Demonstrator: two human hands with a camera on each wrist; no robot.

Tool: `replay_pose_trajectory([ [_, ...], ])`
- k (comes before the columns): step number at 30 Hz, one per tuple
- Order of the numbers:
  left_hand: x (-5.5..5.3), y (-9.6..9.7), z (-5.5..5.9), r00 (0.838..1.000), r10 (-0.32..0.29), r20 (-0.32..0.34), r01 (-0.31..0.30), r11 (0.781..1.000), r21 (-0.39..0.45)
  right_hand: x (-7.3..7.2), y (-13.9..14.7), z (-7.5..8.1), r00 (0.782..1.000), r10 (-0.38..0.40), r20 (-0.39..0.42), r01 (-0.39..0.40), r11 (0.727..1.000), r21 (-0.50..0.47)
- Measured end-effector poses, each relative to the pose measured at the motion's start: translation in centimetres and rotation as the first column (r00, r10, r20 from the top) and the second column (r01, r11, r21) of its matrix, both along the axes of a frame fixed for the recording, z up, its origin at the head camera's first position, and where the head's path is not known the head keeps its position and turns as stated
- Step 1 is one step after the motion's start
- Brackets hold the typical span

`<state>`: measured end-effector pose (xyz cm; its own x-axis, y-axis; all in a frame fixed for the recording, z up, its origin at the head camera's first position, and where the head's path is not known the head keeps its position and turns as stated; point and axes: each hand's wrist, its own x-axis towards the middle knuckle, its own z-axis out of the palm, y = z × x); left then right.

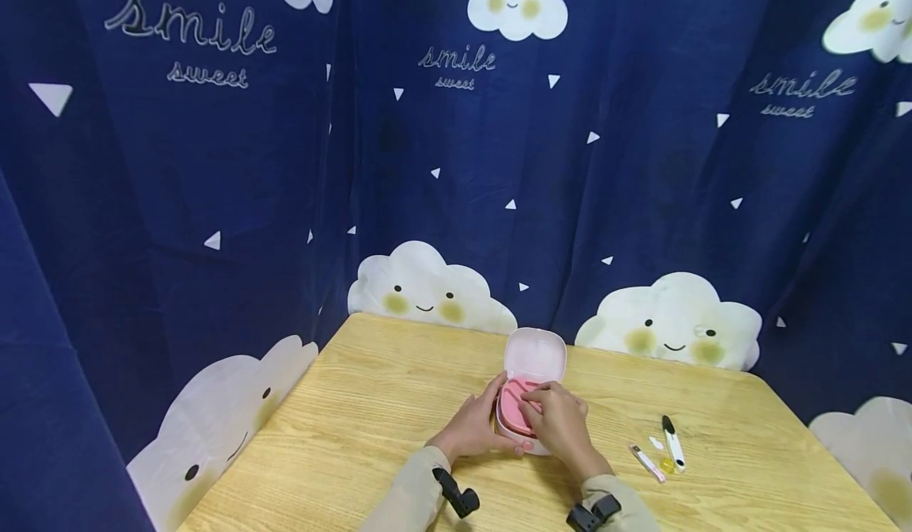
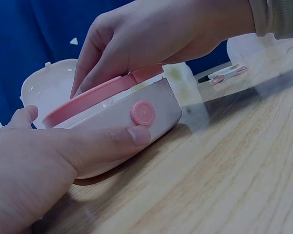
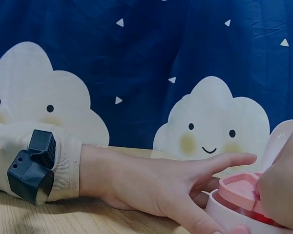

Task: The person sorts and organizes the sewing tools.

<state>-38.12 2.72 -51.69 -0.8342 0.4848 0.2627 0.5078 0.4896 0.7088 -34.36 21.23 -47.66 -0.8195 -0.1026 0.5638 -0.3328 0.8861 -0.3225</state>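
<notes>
A small white box with a raised lid point(image 1: 536, 354) stands on the table, and a pink round button point(image 2: 142, 113) is on its front. My left hand point(image 1: 473, 427) grips the box body point(image 2: 161, 100) from the left, its thumb along the front wall by the button. Over the box, my right hand point(image 1: 563, 421) pinches a pink divided tray point(image 1: 514, 405). In the left wrist view the tray sits tilted, partly above the box rim. The right fingertips are partly hidden, and so is most of the box's inside.
To the right on the wooden table point(image 1: 399, 381) lie a nail clipper point(image 1: 647, 463), a slim black-and-white tool point(image 1: 672, 442), a small white piece point(image 1: 655, 442) and a yellow translucent piece point(image 1: 666, 465). A dark blue curtain point(image 1: 442, 215) with clouds hangs behind the table.
</notes>
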Motion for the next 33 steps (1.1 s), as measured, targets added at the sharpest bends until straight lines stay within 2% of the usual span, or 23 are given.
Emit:
replay_pose_trajectory([
  [33, -0.09, -0.09, 0.08, 1.0, -0.024, -0.016, 0.024, 1.0, 0.001, -0.37, -0.47, -0.58, 0.998, -0.019, 0.066, 0.019, 1.0, -0.001],
])
